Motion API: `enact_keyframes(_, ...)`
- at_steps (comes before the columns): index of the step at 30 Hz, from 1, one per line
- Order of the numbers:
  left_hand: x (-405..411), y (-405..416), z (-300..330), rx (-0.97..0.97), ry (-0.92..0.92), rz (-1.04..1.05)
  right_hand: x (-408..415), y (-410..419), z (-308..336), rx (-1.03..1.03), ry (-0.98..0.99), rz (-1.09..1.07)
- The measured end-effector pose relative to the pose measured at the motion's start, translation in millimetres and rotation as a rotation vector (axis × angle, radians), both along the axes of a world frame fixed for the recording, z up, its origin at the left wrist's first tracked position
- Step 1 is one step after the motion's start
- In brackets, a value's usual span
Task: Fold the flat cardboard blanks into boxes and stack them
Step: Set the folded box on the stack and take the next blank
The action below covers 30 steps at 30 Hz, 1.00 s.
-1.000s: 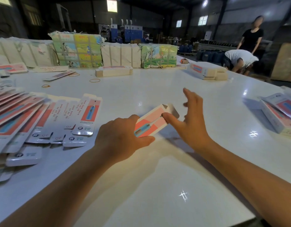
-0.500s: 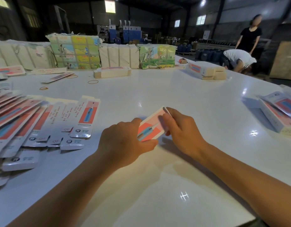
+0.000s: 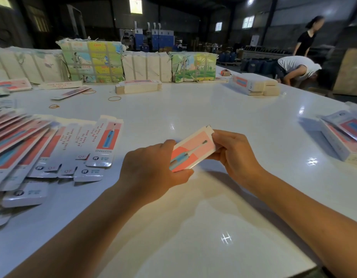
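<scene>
Both hands hold one small pink box (image 3: pixel 191 151) just above the white surface (image 3: pixel 193 227), near centre. The left hand (image 3: pixel 153 167) grips the near end, fingers curled round it with the thumb underneath. The right hand (image 3: pixel 233 151) pinches the far end, fingers curled at the end flaps (image 3: pixel 208 128).

Change: a second ago the right hand was spread open beside the box with the far flap standing open; half a second ago it had come down over that end. Now the box is lifted slightly, its printed toothbrush face turned up, and the flaps show mostly folded in but not fully flush. Judgement: the far-end closure is nearly finished, with one tuck likely left.

The flat blanks (image 3: pixel 53 149) lie fanned out at left, well apart from the hands. The finished boxes (image 3: pixel 344 141) sit at the far right edge, probably the stack this one joins next.
</scene>
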<state>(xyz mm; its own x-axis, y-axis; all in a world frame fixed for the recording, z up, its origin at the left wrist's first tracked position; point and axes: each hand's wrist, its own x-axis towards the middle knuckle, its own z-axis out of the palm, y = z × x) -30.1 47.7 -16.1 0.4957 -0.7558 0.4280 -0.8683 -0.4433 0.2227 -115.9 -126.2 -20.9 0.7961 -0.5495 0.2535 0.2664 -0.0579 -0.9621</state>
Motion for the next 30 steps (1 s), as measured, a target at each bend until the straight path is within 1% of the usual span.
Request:
enact_keyframes(2, -1.6, 0.4, 0.8, 0.007, -0.057, 0.003, -0.9, -0.3, -1.1, -0.059, 0.013, -0.059)
enact_keyframes(6, -3.3, -0.3, 0.7, 0.018, -0.145, 0.029, -3.8, 4.1, -4.6, -0.317, 0.032, -0.169)
enact_keyframes(8, -3.6, 0.1, 0.8, 0.017, -0.143, 0.026, -7.3, 7.6, -3.5, -0.398, 0.016, -0.157)
enact_keyframes(10, -3.8, 1.1, 1.3, 0.011, -0.128, 0.021, -9.7, 13.0, -2.7, -0.489, 0.042, -0.155)
enact_keyframes(13, -4.7, 0.6, 1.3, -0.008, -0.112, 0.024, -10.4, 17.5, -5.7, -0.769, 0.166, -0.205)
enact_keyframes(14, -5.0, -0.1, 1.1, -0.008, -0.116, 0.032, -11.1, 17.2, -7.4, -0.833, 0.188, -0.208)
enact_keyframes(15, -5.1, -0.5, 0.8, -0.012, -0.123, 0.041, -11.2, 16.6, -8.0, -0.853, 0.190, -0.204)
enact_keyframes(17, -4.8, -0.2, 0.3, -0.013, -0.124, 0.049, -11.6, 15.0, -9.0, -0.810, 0.161, -0.169)
enact_keyframes(18, -3.7, 0.1, 0.3, -0.005, -0.111, 0.050, -11.4, 13.3, -9.1, -0.745, 0.129, -0.135)
enact_keyframes(20, 1.2, 0.5, 0.7, 0.017, -0.085, 0.069, -8.7, 10.5, -8.2, -0.526, 0.062, -0.085)
enact_keyframes(21, 4.3, 0.6, 0.9, 0.020, -0.077, 0.085, -7.1, 10.5, -6.8, -0.432, 0.047, -0.108)
enact_keyframes(22, 7.5, 0.4, 1.4, 0.019, -0.062, 0.102, -5.6, 9.8, -7.0, -0.379, 0.033, -0.147)
enact_keyframes(23, 10.0, 0.3, 1.4, 0.017, -0.044, 0.115, -5.3, 8.4, -7.7, -0.404, 0.017, -0.180)
enact_keyframes(26, 13.0, 1.4, -0.7, -0.043, -0.023, 0.123, -8.5, 12.9, -9.6, -0.698, 0.023, -0.192)
enact_keyframes(28, 14.4, 2.8, -0.9, -0.070, -0.026, 0.125, -9.6, 14.6, -11.7, -0.746, 0.013, -0.164)
enact_keyframes(30, 18.0, 4.5, -0.7, -0.052, -0.041, 0.123, -10.3, 12.7, -12.0, -0.769, 0.027, -0.175)
